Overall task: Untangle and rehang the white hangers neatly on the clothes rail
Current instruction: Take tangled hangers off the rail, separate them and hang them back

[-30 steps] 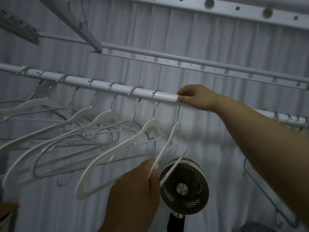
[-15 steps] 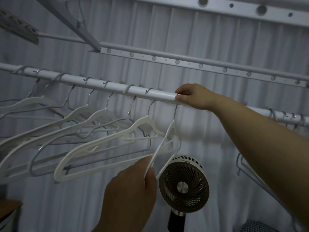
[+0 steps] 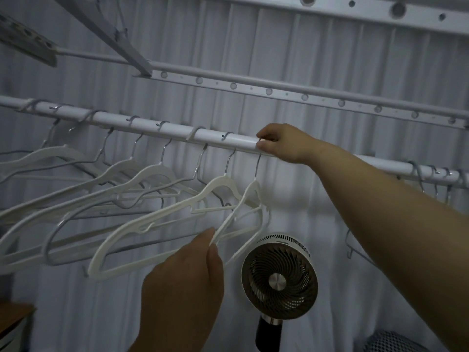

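Observation:
A white clothes rail (image 3: 177,132) runs from upper left down to the right. Several white hangers (image 3: 142,181) hang on it by metal hooks, fanned out to the left. The rightmost white hanger (image 3: 251,196) hangs edge-on below my right hand (image 3: 281,146), which pinches its metal hook at the rail. My left hand (image 3: 187,278) pinches the lower arm of that same hanger between thumb and fingers. Its neighbour, another white hanger (image 3: 152,229), swings out to the left beside it.
A round fan (image 3: 279,276) on a dark stand sits below the rail, close to my left hand. More hooks (image 3: 436,174) hang at the rail's far right. A perforated bar (image 3: 269,91) runs above. A white curtain fills the background.
The neighbouring hanger has swung from the left back toward the held one. My left hand has lifted slightly with the hanger's arm. My right hand stays at the hook.

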### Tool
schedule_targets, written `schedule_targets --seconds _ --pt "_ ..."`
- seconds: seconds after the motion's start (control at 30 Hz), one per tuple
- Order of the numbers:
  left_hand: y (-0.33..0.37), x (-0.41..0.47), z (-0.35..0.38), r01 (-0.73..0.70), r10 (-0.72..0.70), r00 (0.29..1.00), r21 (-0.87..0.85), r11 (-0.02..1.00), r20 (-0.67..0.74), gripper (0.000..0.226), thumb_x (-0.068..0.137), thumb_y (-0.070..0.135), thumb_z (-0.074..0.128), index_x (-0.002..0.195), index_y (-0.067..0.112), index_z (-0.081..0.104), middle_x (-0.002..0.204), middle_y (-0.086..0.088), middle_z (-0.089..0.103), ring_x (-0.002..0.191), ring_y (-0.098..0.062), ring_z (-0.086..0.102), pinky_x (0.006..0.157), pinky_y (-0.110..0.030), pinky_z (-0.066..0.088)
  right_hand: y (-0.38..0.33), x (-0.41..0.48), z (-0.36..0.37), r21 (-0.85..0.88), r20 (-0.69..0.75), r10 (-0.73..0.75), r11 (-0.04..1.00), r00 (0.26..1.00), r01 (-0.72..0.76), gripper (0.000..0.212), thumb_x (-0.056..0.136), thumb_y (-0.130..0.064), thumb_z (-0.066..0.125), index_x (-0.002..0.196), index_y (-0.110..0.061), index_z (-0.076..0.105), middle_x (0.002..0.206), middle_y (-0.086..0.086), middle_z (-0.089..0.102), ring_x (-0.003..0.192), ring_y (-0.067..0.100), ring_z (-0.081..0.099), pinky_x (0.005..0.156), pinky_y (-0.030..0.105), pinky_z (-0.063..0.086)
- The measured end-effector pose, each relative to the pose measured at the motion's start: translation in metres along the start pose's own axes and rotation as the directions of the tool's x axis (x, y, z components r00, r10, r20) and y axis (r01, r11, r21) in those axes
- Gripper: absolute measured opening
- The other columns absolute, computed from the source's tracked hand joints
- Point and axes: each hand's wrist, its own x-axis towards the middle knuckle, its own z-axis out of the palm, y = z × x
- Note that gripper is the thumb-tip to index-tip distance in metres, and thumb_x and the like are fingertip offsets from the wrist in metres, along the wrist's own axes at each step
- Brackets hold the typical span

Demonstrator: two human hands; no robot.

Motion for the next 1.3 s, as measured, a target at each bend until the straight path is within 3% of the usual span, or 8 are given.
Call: schedule_targets --seconds 0.23,0.47,0.6,0.8,0.9,1.0,1.13,1.3 --pt "-0.004 0.002 0.002 -0.039 0.046 0.997 -0.115 0.993 0.062 0.039 0.070 0.040 0.040 0.094 0.021 0.065 0.072 0.006 0.071 0.050 -0.003 0.065 0.040 -0.020 0.046 0.008 -0.002 -0.006 0.062 -0.021 0.028 0.998 0.999 -0.026 0.046 0.091 -0.027 0.052 0.134 -0.013 0.043 0.135 0.007 0.052 0.124 0.020 0.049 0.104 0.027 0.035" --pt "0.020 0.011 -0.012 -0.079 0.079 0.997 -0.062 0.995 -0.001 0.047 0.069 0.042 0.042 0.095 0.013 0.069 0.094 -0.008 0.067 0.089 -0.025 0.057 0.067 -0.044 0.052 0.042 -0.035 -0.044 -0.029 -0.078 0.037 0.999 0.996 -0.039 0.040 0.092 -0.026 0.051 0.129 -0.012 0.050 0.133 0.007 0.054 0.124 0.020 0.049 0.105 0.027 0.033" --pt "0.058 0.009 -0.017 -0.192 0.186 0.981 -0.121 0.974 -0.057 0.042 0.076 0.037 0.044 0.094 0.010 0.070 0.091 -0.007 0.068 0.089 -0.035 0.064 0.082 -0.038 0.042 0.079 -0.062 -0.072 -0.122 -0.076 0.087 0.988 0.993 -0.095 0.036 0.092 -0.026 0.049 0.126 -0.012 0.053 0.134 0.006 0.053 0.124 0.020 0.048 0.102 0.027 0.033" --pt "0.136 -0.016 0.004 -0.007 0.133 0.967 -0.494 0.869 0.219 0.033 0.073 0.055 0.037 0.089 0.041 0.062 0.076 0.032 0.059 0.090 0.004 0.050 0.067 -0.008 0.041 0.144 -0.107 -0.110 -0.169 -0.076 0.163 0.970 0.984 -0.174 0.034 0.092 -0.021 0.050 0.123 -0.008 0.056 0.133 0.009 0.054 0.123 0.023 0.048 0.102 0.027 0.033" --pt "0.180 -0.033 0.025 0.165 0.090 0.918 -0.578 0.799 0.386 0.029 0.056 0.068 0.029 0.078 0.057 0.044 0.112 0.039 0.036 0.100 0.016 0.042 0.078 0.005 0.033 0.175 -0.124 -0.122 -0.164 -0.071 0.205 0.963 0.976 -0.215 0.035 0.092 -0.022 0.050 0.125 -0.009 0.054 0.134 0.009 0.053 0.124 0.024 0.047 0.103 0.029 0.033" --pt "0.217 -0.044 0.036 0.259 0.058 0.883 -0.585 0.768 0.466 0.045 0.043 0.078 0.030 0.084 0.060 0.036 0.100 0.036 0.050 0.104 0.026 0.035 0.076 0.004 0.035 0.200 -0.133 -0.123 -0.138 -0.039 0.211 0.967 0.977 -0.214 0.040 0.093 -0.024 0.049 0.130 -0.010 0.048 0.137 0.008 0.050 0.126 0.024 0.046 0.103 0.029 0.033" --pt "0.244 -0.056 0.039 0.287 0.040 0.868 -0.566 0.773 0.495 0.077 0.027 0.088 0.036 0.099 0.063 0.034 0.101 0.044 0.040 0.108 0.028 0.027 0.076 0.000 0.037 0.212 -0.132 -0.116 -0.066 -0.016 0.167 0.984 0.986 -0.168 0.046 0.093 -0.026 0.047 0.137 -0.013 0.040 0.139 0.007 0.048 0.124 0.023 0.046 0.098 0.026 0.034" --pt "0.251 -0.059 0.043 0.222 0.081 0.845 -0.485 0.846 0.529 0.056 0.037 0.079 0.032 0.091 0.072 0.024 0.097 0.044 0.045 0.106 0.027 0.031 0.070 0.004 0.037 0.211 -0.121 -0.105 -0.053 -0.001 0.094 0.994 0.996 -0.094 0.047 0.093 -0.026 0.049 0.137 -0.013 0.039 0.138 0.008 0.048 0.125 0.023 0.047 0.102 0.028 0.034"
